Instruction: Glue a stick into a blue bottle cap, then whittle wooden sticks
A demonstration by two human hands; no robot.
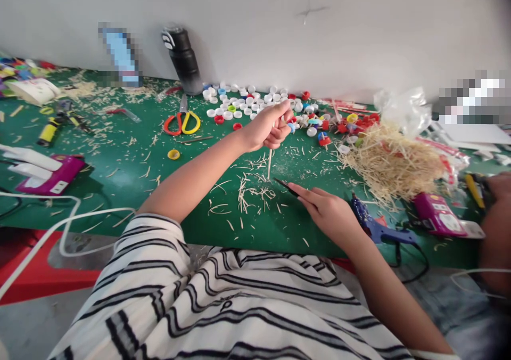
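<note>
With the stick [270, 164] at the dial's centre and twelve towards the wall [247, 24], the left hand [270, 127] sits at twelve. Its fingers are curled closed round the stick's upper end, which they hide; the bare length slants down towards the green table [215, 227]. Whether its lower tip touches the surface, I cannot tell.

The right hand [328, 210] is at four, low over the table, closed on the knife [288, 187] with the fingers along its handle. The dark knife points back to ten, its tip just beside the stick's lower end; whether the two touch is too fine to tell.

Loose shavings [261, 192] lie from six to eight, close under the stick. Caps [249, 103], mostly white, spread from eleven to one, beyond the left hand. The scissors [182, 122] lie at ten, a yellow cap [173, 154] at nine, and the black bottle [184, 64] stands at eleven, near the wall. A big straw-coloured heap [393, 160] is at three, a clear bag [403, 109] at two behind it. The blue glue gun [377, 229] rests at four, past the right hand. At three, by the edge of view, is a co-worker's hand [499, 185].
</note>
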